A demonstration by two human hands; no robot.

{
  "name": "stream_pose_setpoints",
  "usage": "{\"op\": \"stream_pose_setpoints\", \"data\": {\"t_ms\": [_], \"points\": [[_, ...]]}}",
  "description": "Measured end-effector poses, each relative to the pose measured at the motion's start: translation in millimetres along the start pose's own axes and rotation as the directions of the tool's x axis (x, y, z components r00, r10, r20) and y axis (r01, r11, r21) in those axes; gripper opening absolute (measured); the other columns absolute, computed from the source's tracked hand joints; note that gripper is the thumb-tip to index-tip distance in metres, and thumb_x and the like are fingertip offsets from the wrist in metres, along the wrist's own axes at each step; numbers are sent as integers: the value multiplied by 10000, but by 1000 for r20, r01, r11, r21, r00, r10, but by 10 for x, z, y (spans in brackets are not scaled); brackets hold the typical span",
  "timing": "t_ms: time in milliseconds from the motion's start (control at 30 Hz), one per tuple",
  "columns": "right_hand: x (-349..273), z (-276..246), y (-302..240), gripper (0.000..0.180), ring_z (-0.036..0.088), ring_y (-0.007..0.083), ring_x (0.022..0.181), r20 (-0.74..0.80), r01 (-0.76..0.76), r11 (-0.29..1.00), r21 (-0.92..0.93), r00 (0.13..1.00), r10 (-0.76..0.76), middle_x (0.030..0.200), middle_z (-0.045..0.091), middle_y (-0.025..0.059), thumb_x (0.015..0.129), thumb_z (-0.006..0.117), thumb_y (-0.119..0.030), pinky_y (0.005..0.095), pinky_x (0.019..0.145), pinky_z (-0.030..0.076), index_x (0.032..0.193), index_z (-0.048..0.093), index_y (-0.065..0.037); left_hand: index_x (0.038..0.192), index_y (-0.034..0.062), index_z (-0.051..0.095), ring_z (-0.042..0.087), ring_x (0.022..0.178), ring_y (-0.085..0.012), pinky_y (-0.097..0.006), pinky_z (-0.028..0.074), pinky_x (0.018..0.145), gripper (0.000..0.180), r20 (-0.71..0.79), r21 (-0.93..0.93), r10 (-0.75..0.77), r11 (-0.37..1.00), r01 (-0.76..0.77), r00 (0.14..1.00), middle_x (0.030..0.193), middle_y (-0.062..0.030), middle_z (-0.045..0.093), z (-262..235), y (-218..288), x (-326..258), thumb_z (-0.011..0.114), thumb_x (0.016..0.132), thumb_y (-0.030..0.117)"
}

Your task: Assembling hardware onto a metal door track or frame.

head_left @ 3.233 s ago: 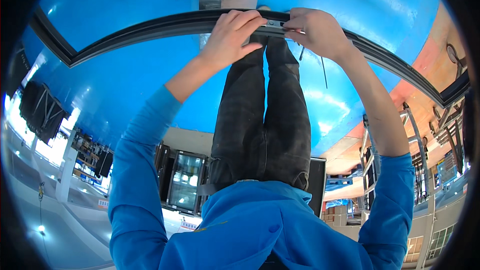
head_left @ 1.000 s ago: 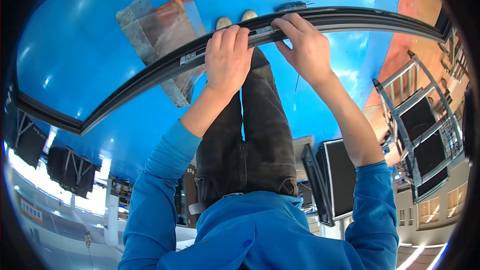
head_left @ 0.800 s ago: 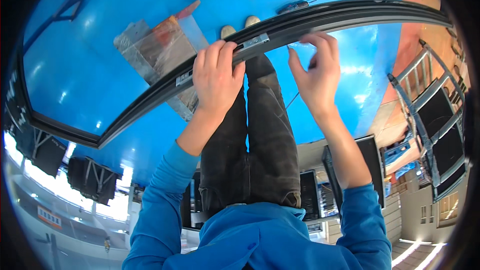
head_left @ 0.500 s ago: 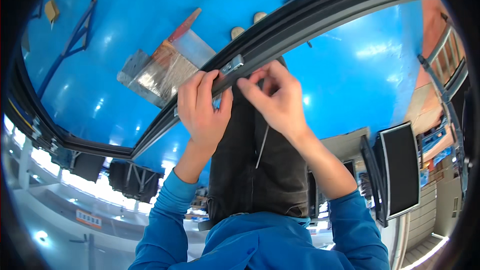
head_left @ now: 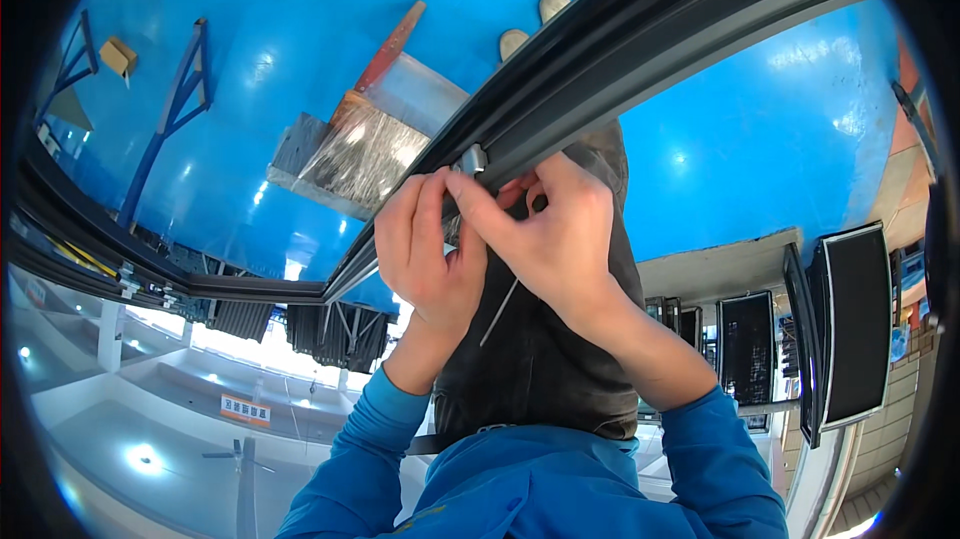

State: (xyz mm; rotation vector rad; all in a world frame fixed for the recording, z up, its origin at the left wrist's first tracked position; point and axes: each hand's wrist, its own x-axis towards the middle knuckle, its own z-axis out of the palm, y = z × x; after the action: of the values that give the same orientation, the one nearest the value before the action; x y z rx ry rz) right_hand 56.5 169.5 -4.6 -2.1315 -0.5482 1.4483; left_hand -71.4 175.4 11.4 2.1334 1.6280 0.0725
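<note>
Left hand [head_left: 430, 249] wraps black frame [head_left: 640, 49], fingers curled; right hand [head_left: 555, 239], mostly closed, seems to hold thin metal rod [head_left: 498, 314] on frame's near side. Right thumb now meets left fingertips beside frame's silver metal fitting [head_left: 474, 158]: 2 hands, 1 spot, no longer apart.
</note>
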Motion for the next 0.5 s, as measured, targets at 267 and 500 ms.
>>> {"op": "stream_pose_setpoints", "data": {"t_ms": [267, 500], "points": [[-31, 195, -254, 381, 562, 125, 565, -180, -268, 956, -115, 953, 246, 637, 656, 50, 830, 853, -333, 261, 533, 455, 774, 718, 19, 1185, -5, 735, 668, 986, -280, -370, 550, 890, 374, -68, -108, -40, 994, 32, 997, 1182, -109, 720, -87, -46, -34, 779, 814, -5], [91, -28, -224, 479, 584, 224, 575, -40, -271, 953, -136, 963, 268, 630, 652, 82, 870, 791, -409, 359, 600, 515, 772, 713, 54, 1133, 17, 766, 672, 977, -267, -353, 546, 879, 250, -248, -484, -457, 822, 300, 854, 1084, -94, 755, -415, -1032, -662, 768, 882, 15]]}}
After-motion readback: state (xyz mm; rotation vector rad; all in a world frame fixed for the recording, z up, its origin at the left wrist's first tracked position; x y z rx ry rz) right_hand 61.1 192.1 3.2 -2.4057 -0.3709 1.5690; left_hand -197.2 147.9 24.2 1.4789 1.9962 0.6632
